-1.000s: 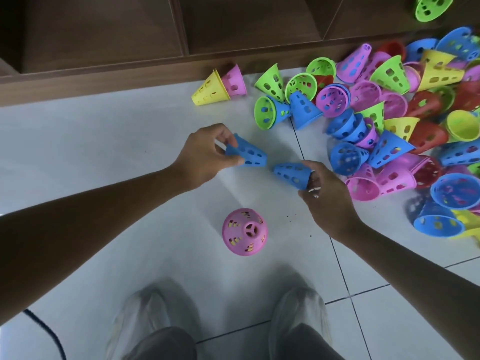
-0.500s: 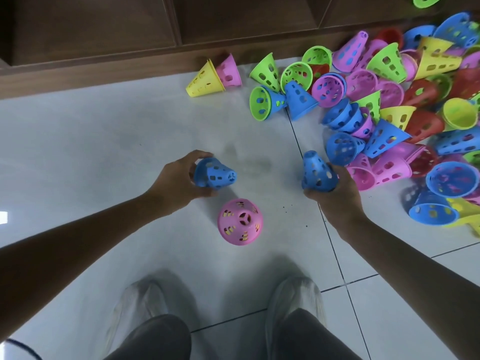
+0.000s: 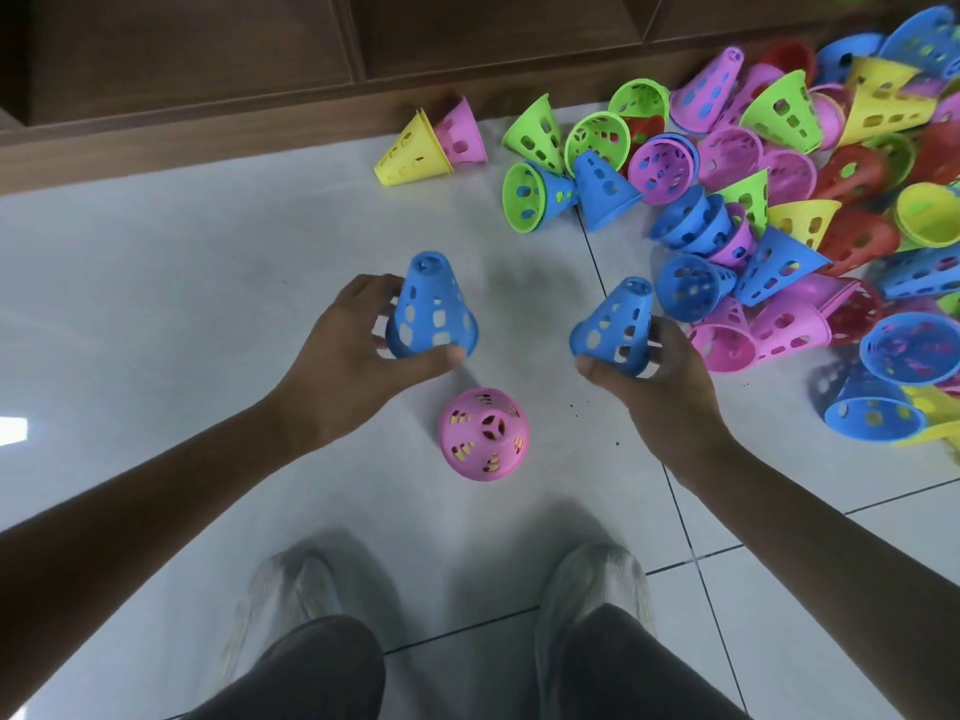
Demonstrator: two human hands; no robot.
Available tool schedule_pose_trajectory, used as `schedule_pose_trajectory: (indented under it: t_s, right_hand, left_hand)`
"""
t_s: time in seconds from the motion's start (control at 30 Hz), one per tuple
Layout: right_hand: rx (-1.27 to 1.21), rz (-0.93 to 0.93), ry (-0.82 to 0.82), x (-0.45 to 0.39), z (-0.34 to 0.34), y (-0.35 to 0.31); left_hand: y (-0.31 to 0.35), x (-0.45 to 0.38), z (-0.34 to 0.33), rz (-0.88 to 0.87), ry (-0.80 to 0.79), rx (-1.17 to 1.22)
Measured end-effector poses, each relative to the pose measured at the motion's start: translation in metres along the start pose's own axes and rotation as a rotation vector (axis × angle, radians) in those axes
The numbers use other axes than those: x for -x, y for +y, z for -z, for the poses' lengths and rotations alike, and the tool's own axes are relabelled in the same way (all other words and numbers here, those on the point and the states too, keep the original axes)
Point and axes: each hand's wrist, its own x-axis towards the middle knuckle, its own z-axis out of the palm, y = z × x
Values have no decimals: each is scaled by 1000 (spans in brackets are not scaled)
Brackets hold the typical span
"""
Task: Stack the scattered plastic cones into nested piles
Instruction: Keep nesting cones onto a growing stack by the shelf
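Near the middle of the frame the left hand (image 3: 345,366) grasps a blue perforated plastic cone (image 3: 434,309) at its wide base, thumb in front and fingers curled behind, the narrow tip pointing toward the top of the frame; to its right the right hand (image 3: 654,387) grasps a second blue perforated plastic cone (image 3: 618,322) in the same manner, that one tilted with its tip leaning to the upper right; the two held cones are apart, with bare floor between them. Just below and between the hands a pink perforated plastic cone (image 3: 483,433) stands upright on the pale tiled floor (image 3: 156,283), seen from above so that its small round top faces the camera; yellow shows through its holes. Across the upper right of the frame lies a scattered heap of plastic cones (image 3: 810,163) in blue, pink, green, yellow and red, most on their sides, a few partly nested; at the heap's left edge a yellow cone (image 3: 413,153) and a pink cone (image 3: 462,132) lie side by side, touching, close to a dark wooden cabinet base (image 3: 208,132) that runs along the top of the frame. At the bottom centre the person's two pale shoes (image 3: 592,595) and dark trouser knees (image 3: 322,667) show, blurred.
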Motion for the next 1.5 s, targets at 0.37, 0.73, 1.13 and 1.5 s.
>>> schedule_pose_trajectory:
  t_s: [0.37,0.73,1.13,1.5]
  right_hand:
    - [-248,127,-95,50,-7,-57]
    - [-164,266,-238,71,-18,-59]
    - [267,653,-347,72,-38,-23]
    - [375,734,-419,33,-11,-32]
  left_hand:
    - [24,33,-9,-308,-325,-126]
    - [-5,35,-17,-285,-350,-365]
    - [-19,32,44,-167,-271,-448]
    - [-4,-43,54,-177,-133,-505]
